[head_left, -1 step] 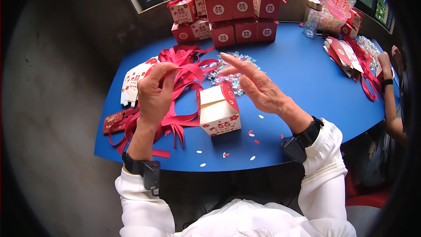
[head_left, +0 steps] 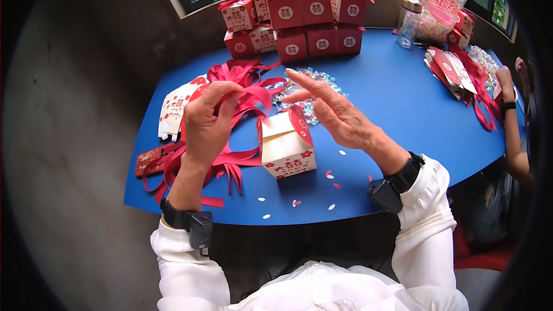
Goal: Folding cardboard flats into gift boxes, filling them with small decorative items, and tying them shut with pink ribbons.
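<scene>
so going left to right: at the left edge of the blue table (head_left: 386, 101) there's a dark red patterned packet (head_left: 151, 161), partly under some ribbon, and just above it a batch of flat white-and-red box blanks (head_left: 174, 109). left of centre is the left hand (head_left: 208, 124), thumb and index finger pressed together, pinching a red ribbon (head_left: 262, 95) that loops off to the right; its other fingers are curled in. below and behind that hand sprawls a heap of loose red ribbons (head_left: 233, 158). dead centre, near the front of the table, sits the white gift box (head_left: 290, 155) with red flowers and a red scalloped flap, upright, top flaps folded in but a gap showing between them. top centre is two rows of finished red and white boxes (head_left: 305, 40), ribbons across the upper row. below them there's a pile of shiny shredded filler (head_left: 315, 75), and over its right side hangs the right hand (head_left: 343, 116), fingers spread and pointing upper left, nothing visibly gripped. little red and white paper bits (head_left: 331, 207) are scattered lower centre. upper right has a clear bottle (head_left: 408, 26) beside a plastic bag (head_left: 439, 8), then more flat blanks (head_left: 452, 72) and a co-worker's hand (head_left: 504, 80) at the far right, finger state too small to tell.
</scene>
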